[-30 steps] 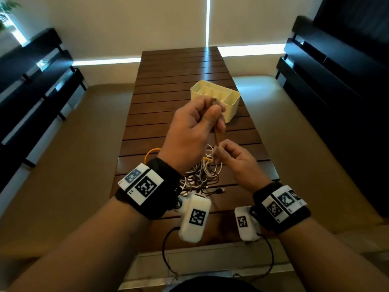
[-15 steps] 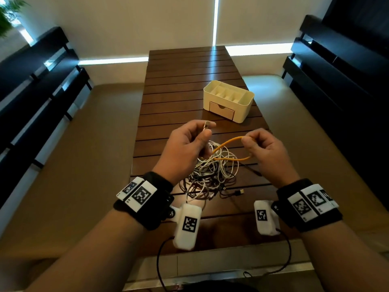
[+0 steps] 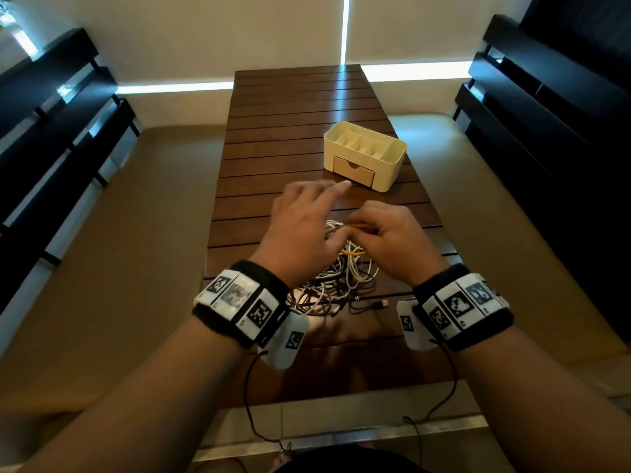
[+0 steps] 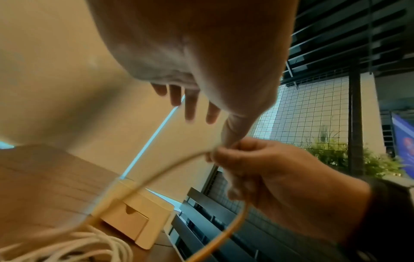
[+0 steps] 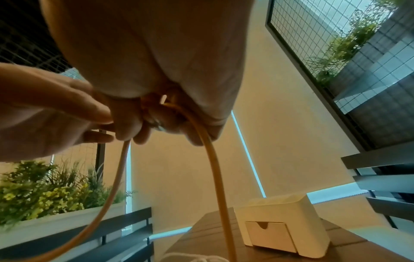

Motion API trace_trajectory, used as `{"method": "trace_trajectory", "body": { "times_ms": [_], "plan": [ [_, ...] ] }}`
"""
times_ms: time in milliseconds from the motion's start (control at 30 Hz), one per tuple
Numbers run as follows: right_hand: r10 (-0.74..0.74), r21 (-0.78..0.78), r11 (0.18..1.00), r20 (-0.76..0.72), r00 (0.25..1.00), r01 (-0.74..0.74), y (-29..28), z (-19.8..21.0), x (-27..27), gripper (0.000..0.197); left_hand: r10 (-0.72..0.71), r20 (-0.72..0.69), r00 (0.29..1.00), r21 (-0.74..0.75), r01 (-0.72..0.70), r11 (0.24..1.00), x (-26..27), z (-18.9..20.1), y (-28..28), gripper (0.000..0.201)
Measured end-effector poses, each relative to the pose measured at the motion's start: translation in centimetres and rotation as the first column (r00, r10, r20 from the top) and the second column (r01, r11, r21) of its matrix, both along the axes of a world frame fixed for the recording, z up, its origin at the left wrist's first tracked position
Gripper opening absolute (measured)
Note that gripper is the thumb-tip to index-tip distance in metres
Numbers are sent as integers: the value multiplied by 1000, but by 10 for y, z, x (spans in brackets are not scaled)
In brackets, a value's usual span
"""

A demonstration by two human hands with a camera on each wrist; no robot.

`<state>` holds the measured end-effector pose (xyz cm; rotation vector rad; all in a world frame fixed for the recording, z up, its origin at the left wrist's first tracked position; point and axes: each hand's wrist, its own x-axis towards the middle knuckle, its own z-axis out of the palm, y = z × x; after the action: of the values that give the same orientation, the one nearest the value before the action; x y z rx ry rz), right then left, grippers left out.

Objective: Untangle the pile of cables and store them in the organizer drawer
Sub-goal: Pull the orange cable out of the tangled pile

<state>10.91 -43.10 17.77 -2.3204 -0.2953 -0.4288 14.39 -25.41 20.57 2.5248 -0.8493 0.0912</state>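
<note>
Right hand: my right hand (image 3: pixel 392 244) is curled tight, fingers bunched round the orange cable (image 5: pixel 215 170), pinching it just above the heap.
Left hand: my left hand (image 3: pixel 304 230) is spread, fingers (image 4: pixel 190 106) splayed straight and blurred at the tips, thumb (image 4: pixel 233 131) reaching down to touch my right hand's knuckles; it grips nothing that I can see.
Orange cable: smooth, round, rubbery, it drops from my right fist in two strands that curve down as a long loop toward the table.
Cable pile: the pile of cables (image 3: pixel 338 285) lies on the table right under both hands, a loose nest of thin white, grey and black cords looping over each other, with a dark cord and its small metal plug (image 3: pixel 384 304) poking out on the right edge.
Organizer: the organizer (image 3: pixel 367 155) sits well beyond the pile, a pale cream plastic box with rounded corners and open compartments on top.
Drawer: the drawer (image 3: pixel 353 170) in its front is shut, a flat tan wood-look panel with a half-round finger notch at its top edge.
Table: the table (image 3: pixel 273 138) is dark brown wood in long narrow slats with thin grooves between, slightly glossy.
Wrists: black fabric bands with white square-patterned tags wrap both wrists.
</note>
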Motion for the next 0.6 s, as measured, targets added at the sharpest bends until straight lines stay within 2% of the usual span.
{"method": "trace_trajectory", "body": {
  "times_ms": [67, 100, 200, 267, 300, 367, 400, 467, 533, 600],
  "plan": [
    [-6, 18, 1000, 1, 1000, 6, 0, 6, 5, 11, -102, -230, 968, -137, 72, 988, 4, 3, -7, 45],
    [-24, 29, 999, -12, 1000, 25, -1, 9, 5, 10, -128, -289, 949, -180, 78, 981, 7, 5, -8, 36],
    [21, 91, 996, -102, 995, -12, -4, 7, 2, 11, -159, -288, 944, -91, 138, 986, 15, 13, -4, 22],
    [142, 227, 971, -284, 948, -78, -5, -2, -2, 13, -159, -290, 944, -79, 142, 987, 17, 20, 0, 18],
    [212, 286, 953, -382, 900, -103, -5, -9, -5, 17, -152, -278, 949, -109, 126, 986, 18, 27, 4, 17],
    [271, 263, 953, -527, 806, -148, -10, -34, -12, 29, -125, -239, 963, -215, 73, 974, 22, 40, 17, 18],
    [259, 237, 960, -562, 785, -148, -14, -45, -16, 32, -114, -225, 968, -282, 47, 958, 25, 45, 26, 19],
    [172, 244, 969, -559, 811, -38, -22, -54, -20, 32, -57, -199, 978, -342, -15, 940, 29, 42, 45, 22],
    [45, 318, 940, -478, 877, 125, -29, -35, -18, 32, 65, -237, 969, -212, -117, 970, 30, 23, 61, 23],
    [-52, 336, 926, -341, 939, 173, -32, 0, -11, 32, 147, -340, 929, 20, -149, 989, 25, 1, 68, 18]
  ]
}}
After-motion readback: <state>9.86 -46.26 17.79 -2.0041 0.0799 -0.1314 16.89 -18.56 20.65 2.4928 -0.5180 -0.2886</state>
